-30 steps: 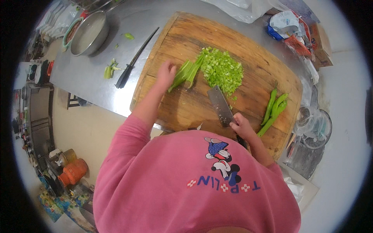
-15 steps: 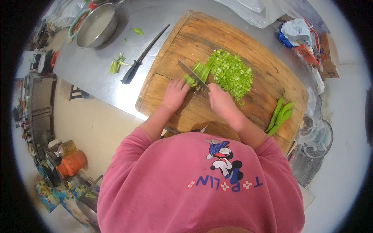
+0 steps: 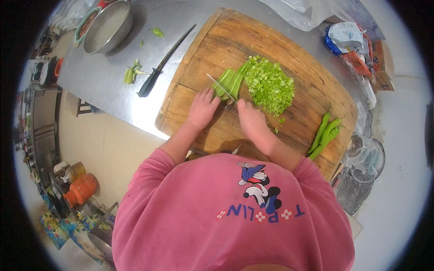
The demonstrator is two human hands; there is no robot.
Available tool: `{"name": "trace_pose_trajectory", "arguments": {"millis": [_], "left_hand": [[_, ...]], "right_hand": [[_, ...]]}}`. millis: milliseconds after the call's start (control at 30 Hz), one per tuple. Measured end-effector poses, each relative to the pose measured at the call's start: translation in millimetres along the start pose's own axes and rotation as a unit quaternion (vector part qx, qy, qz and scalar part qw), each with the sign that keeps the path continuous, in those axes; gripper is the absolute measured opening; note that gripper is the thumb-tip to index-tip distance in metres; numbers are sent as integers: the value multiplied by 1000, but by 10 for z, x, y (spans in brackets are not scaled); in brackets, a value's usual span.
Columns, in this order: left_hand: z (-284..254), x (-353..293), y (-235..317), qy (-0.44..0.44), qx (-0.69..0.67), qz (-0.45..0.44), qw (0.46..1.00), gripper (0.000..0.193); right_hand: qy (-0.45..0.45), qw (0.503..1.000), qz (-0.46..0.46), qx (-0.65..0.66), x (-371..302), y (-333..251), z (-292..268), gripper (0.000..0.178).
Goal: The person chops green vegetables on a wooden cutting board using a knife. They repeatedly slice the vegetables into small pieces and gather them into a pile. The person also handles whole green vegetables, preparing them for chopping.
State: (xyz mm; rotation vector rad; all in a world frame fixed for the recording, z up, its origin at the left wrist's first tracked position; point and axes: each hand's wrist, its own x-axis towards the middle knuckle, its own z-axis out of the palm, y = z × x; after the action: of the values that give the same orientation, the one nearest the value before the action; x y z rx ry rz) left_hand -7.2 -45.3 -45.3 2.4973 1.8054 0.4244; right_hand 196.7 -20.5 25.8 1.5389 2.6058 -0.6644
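On the wooden cutting board (image 3: pixel 203 58), a bundle of green pepper strips (image 3: pixel 234 82) lies beside a heap of finely diced green pepper (image 3: pixel 271 86). The fingertips of my left hand (image 3: pixel 201 108) are curled together at the near end of the strips, holding them. My right hand (image 3: pixel 252 118) is closed around a knife, and its handle is hidden inside my fist. The knife's blade (image 3: pixel 220 85) stands across the strips, just ahead of my left fingers. Several whole green peppers (image 3: pixel 323 134) lie at the board's right edge.
Left of the board, a black-handled honing steel (image 3: pixel 151 82) rests on the metal table (image 3: pixel 95 81). Pepper scraps (image 3: pixel 131 73) lie near it. A metal bowl (image 3: pixel 108 29) stands at the far left. Packages (image 3: pixel 346 38) and clear plastic film (image 3: pixel 294 11) occupy the far right.
The knife blade has gone from leaning, with its flat side showing, to nearly edge-on over the strips. My right hand has shifted slightly left and nearer. My left hand stays at the strips.
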Motion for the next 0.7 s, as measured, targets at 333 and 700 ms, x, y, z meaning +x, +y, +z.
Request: {"name": "trace_pose_trajectory", "arguments": {"millis": [333, 700], "left_hand": [[-34, 28, -79, 31, -72, -38, 996, 23], [-351, -214, 64, -21, -220, 11, 975, 27]], "right_hand": [[-1, 999, -33, 16, 508, 85, -106, 10], [-25, 988, 56, 142, -843, 969, -155, 16]]}}
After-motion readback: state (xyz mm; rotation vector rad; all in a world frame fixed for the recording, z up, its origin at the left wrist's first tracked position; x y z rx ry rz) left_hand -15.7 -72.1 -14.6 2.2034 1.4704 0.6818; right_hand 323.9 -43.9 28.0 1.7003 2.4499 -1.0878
